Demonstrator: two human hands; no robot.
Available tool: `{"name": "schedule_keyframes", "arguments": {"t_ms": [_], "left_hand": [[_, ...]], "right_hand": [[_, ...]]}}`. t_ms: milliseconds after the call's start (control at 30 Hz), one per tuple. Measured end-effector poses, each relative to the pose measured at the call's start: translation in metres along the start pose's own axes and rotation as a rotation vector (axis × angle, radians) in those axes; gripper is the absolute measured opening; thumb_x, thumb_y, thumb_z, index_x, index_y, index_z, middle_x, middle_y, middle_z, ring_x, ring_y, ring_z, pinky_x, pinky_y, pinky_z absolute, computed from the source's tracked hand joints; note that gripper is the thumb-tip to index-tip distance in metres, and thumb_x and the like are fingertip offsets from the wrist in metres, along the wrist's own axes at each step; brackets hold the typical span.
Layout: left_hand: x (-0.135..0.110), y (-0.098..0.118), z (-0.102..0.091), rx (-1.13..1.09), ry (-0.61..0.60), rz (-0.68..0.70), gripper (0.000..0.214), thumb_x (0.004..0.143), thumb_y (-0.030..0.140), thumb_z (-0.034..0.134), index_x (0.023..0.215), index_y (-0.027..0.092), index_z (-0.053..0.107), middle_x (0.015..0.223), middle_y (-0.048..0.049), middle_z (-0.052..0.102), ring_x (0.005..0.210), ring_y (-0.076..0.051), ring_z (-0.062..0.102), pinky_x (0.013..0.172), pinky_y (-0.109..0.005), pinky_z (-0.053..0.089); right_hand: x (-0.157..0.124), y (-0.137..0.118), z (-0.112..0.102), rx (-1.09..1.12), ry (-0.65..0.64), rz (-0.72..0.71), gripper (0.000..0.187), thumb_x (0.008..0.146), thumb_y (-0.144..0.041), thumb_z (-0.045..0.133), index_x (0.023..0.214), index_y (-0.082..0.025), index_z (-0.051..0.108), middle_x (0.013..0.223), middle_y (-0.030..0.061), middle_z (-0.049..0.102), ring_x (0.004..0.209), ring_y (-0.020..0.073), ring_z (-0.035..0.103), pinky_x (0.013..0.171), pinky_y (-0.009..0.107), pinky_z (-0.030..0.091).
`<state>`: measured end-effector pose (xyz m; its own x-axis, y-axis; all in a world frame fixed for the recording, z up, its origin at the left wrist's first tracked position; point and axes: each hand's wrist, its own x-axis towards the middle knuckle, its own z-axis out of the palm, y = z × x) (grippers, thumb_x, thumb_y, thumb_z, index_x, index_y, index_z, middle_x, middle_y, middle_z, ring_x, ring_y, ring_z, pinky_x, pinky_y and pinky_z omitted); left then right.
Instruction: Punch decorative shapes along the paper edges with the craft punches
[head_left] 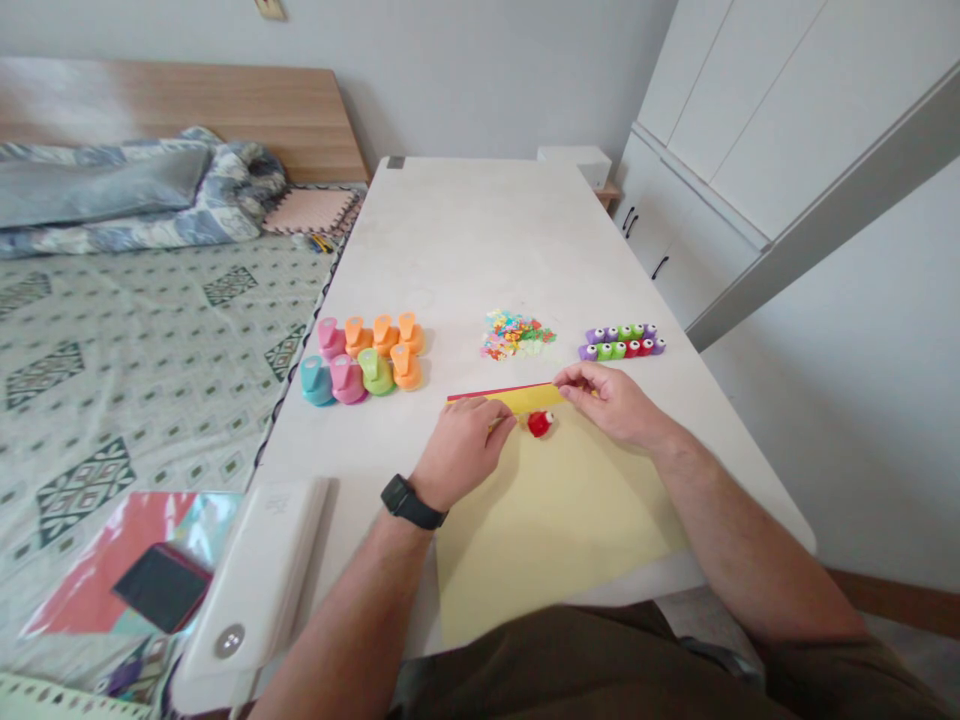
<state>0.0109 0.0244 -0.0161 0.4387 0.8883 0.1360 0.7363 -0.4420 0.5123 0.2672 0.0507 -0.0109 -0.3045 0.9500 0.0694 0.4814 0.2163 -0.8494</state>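
Observation:
A narrow yellow paper strip (534, 397) with a dark red edge along its far side lies at the top of a large pale yellow sheet (562, 510). My right hand (611, 402) pinches the strip near its right end between thumb and fingers. My left hand (466, 445), with a black watch (412, 501) on the wrist, rests over the strip's left part. Its thumb and forefinger are closed together beside a tiny yellow bit; what they grip is unclear. Between both hands a small red craft punch (539, 424) lies on the sheet.
Larger craft punches (375, 372) in pink, orange, green and blue stand at left. Behind the strip is a pile of colourful paper cutouts (517, 335); small punches (621, 342) line up at right. A long white device (259, 570) lies along the table's (465, 230) left edge, beside the bed.

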Motion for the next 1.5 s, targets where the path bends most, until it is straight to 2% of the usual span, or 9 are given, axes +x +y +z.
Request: {"name": "schedule_keyframes", "arguments": {"t_ms": [167, 367, 600, 700, 900, 1033, 1133, 1333, 1500], "left_hand": [[-0.001, 0.000, 0.002, 0.022, -0.012, -0.006, 0.022, 0.101, 0.030, 0.051, 0.090, 0.020, 0.068, 0.088, -0.0064, 0.072, 0.085, -0.021, 0.066, 0.080, -0.035, 0.048], [-0.003, -0.001, 0.004, 0.038, -0.004, -0.006, 0.021, 0.100, 0.029, 0.052, 0.088, 0.020, 0.068, 0.087, -0.0069, 0.072, 0.084, -0.021, 0.066, 0.079, -0.034, 0.048], [-0.002, 0.000, 0.003, 0.023, -0.005, -0.013, 0.021, 0.100, 0.029, 0.053, 0.089, 0.020, 0.068, 0.091, -0.0069, 0.074, 0.085, -0.022, 0.067, 0.078, -0.034, 0.048], [-0.003, -0.001, 0.004, 0.051, 0.003, -0.016, 0.022, 0.101, 0.031, 0.052, 0.093, 0.021, 0.069, 0.093, -0.0076, 0.074, 0.088, -0.023, 0.067, 0.080, -0.036, 0.048], [-0.005, 0.004, 0.002, 0.091, 0.112, -0.035, 0.027, 0.099, 0.041, 0.056, 0.118, 0.025, 0.069, 0.116, -0.0093, 0.071, 0.110, -0.029, 0.063, 0.096, -0.045, 0.046], [-0.004, 0.007, 0.001, -0.035, 0.054, 0.046, 0.038, 0.093, 0.050, 0.066, 0.122, 0.025, 0.067, 0.119, -0.0088, 0.071, 0.113, -0.028, 0.063, 0.101, -0.045, 0.047], [-0.003, 0.008, 0.003, -0.094, 0.037, 0.065, 0.041, 0.089, 0.047, 0.072, 0.123, 0.025, 0.065, 0.119, -0.0085, 0.071, 0.113, -0.028, 0.064, 0.102, -0.045, 0.049], [-0.004, 0.013, 0.002, -0.157, 0.097, 0.086, 0.026, 0.097, 0.039, 0.063, 0.120, 0.027, 0.067, 0.116, -0.0067, 0.072, 0.111, -0.024, 0.064, 0.101, -0.041, 0.050], [-0.005, 0.016, -0.002, -0.114, 0.127, 0.069, 0.022, 0.094, 0.031, 0.065, 0.116, 0.026, 0.067, 0.113, -0.0062, 0.072, 0.108, -0.024, 0.065, 0.099, -0.041, 0.050]], "right_hand": [[-0.005, -0.004, 0.002, -0.120, 0.006, -0.099, 0.028, 0.087, -0.034, 0.073, 0.112, -0.022, 0.069, 0.110, 0.0070, 0.072, 0.100, 0.0214, 0.066, 0.091, 0.037, 0.051], [-0.011, -0.017, 0.016, -0.229, -0.159, -0.207, 0.048, 0.081, -0.047, 0.081, 0.121, -0.025, 0.068, 0.115, 0.0087, 0.070, 0.106, 0.0250, 0.063, 0.095, 0.040, 0.049], [-0.009, -0.014, 0.027, -0.303, -0.250, -0.281, 0.026, 0.088, -0.038, 0.076, 0.110, -0.025, 0.074, 0.098, 0.0065, 0.071, 0.101, 0.0251, 0.061, 0.089, 0.039, 0.046], [-0.009, -0.015, 0.027, -0.300, -0.216, -0.267, 0.023, 0.088, -0.038, 0.076, 0.106, -0.025, 0.072, 0.100, 0.0061, 0.071, 0.101, 0.0248, 0.061, 0.090, 0.039, 0.045], [-0.008, -0.015, 0.026, -0.260, -0.049, -0.210, 0.022, 0.087, -0.039, 0.077, 0.099, -0.023, 0.069, 0.097, 0.0058, 0.071, 0.094, 0.0233, 0.062, 0.087, 0.038, 0.046], [-0.008, -0.015, 0.027, -0.186, -0.016, -0.165, 0.021, 0.087, -0.038, 0.076, 0.101, -0.024, 0.070, 0.097, 0.0057, 0.072, 0.091, 0.0222, 0.065, 0.084, 0.036, 0.048], [-0.009, -0.018, 0.028, -0.129, -0.025, -0.147, 0.022, 0.087, -0.039, 0.077, 0.103, -0.025, 0.071, 0.098, 0.0050, 0.072, 0.092, 0.0218, 0.066, 0.084, 0.036, 0.049], [-0.011, -0.024, 0.028, -0.060, -0.048, -0.163, 0.021, 0.089, -0.040, 0.075, 0.103, -0.025, 0.070, 0.099, 0.0036, 0.074, 0.091, 0.0207, 0.067, 0.082, 0.034, 0.050], [-0.012, -0.023, 0.030, -0.065, -0.028, -0.147, 0.025, 0.088, -0.044, 0.075, 0.104, -0.025, 0.069, 0.099, 0.0048, 0.074, 0.091, 0.0217, 0.068, 0.081, 0.035, 0.052]]}}
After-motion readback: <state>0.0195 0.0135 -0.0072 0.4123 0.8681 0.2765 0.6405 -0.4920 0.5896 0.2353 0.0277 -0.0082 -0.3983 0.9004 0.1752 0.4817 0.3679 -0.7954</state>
